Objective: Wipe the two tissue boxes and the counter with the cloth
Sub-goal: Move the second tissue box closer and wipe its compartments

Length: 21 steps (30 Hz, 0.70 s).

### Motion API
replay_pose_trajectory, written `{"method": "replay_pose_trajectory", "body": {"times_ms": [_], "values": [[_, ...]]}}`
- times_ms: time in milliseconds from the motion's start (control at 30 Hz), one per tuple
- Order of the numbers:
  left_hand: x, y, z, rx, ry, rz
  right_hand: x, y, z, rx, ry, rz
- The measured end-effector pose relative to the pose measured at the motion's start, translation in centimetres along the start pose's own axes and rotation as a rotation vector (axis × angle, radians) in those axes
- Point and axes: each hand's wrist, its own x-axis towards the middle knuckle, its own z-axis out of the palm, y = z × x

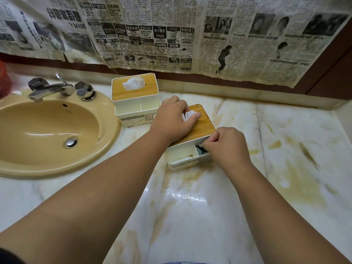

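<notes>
Closest to me, the pale marble desk (190,206) shines wet down its middle, with yellow-brown stains spreading off to the right. Two bare forearms reach out over it from the near edge. The right hand (226,147) sits at the front right corner of the near tissue box (206,125), its fingers (209,141) curled and pinching a small dark cloth (201,150) down inside the right-hand front compartment; only a scrap of the cloth shows under the fingertips. The compartment to its left is open on top and white inside. This box stands turned at an angle on the desk, white-walled with a wooden lid. The left hand (172,119) lies across that lid, fingers stretched out flat and pressing down, with a white tissue (188,114) poking up between them. Just behind and to the left, close to it though I cannot tell if they touch, the far tissue box (133,92) stands square against the back of the desk, of the same make, a tissue sticking up from its lid and no hand on it. Left of both boxes is a tan oval sink (57,130) set into the desk, with a chrome tap (51,88) and two faceted knobs behind the bowl. Something red (3,80) sits at the far left edge, too cropped to make out. Yellowed newspaper (171,35) covers the wall above.
</notes>
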Motion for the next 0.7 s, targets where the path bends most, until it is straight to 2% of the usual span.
{"method": "replay_pose_trajectory", "body": {"times_ms": [100,233,467,700], "values": [[0.0,0.1,-0.1,0.005,-0.005,-0.001,0.1,-0.1,-0.4,-0.218,-0.036,-0.045],[0.0,0.1,-0.1,0.009,-0.002,-0.004,-0.3,-0.6,0.2,-0.332,-0.139,-0.043],[0.0,0.1,0.0,0.0,0.0,-0.01,0.7,-0.6,0.5,-0.35,-0.183,-0.032],[0.0,0.1,0.0,0.009,0.01,-0.014,0.6,-0.1,1.5,-0.245,-0.074,0.02]]}}
